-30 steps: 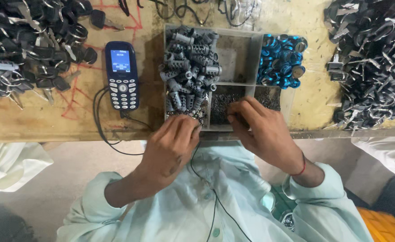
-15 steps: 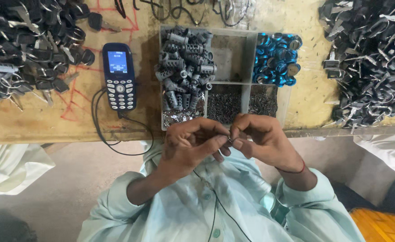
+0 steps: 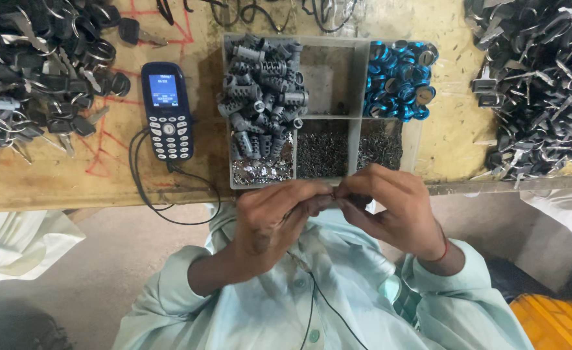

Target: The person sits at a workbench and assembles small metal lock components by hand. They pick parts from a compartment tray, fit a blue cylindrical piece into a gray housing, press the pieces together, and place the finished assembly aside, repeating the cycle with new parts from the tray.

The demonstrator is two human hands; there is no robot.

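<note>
My left hand (image 3: 274, 219) and my right hand (image 3: 395, 209) meet fingertip to fingertip just in front of the table edge, above my lap. Between the fingertips they pinch a small dark part (image 3: 333, 194), mostly hidden by the fingers. Right behind them sits a clear compartment tray (image 3: 325, 87). It holds grey metal cylinders (image 3: 260, 97), blue rings (image 3: 399, 81), tiny dark pins (image 3: 321, 152) and small shiny bits (image 3: 260, 172).
A dark blue keypad phone (image 3: 167, 110) lies left of the tray with a black cable (image 3: 144, 188) looping off the table edge. Heaps of black-headed keys (image 3: 36, 65) fill the far left, and a pile of dark metal parts (image 3: 538, 84) the right.
Both hands have drawn back from the tray's front compartments toward my body and come together, fingertips now pinching a small part between them.
</note>
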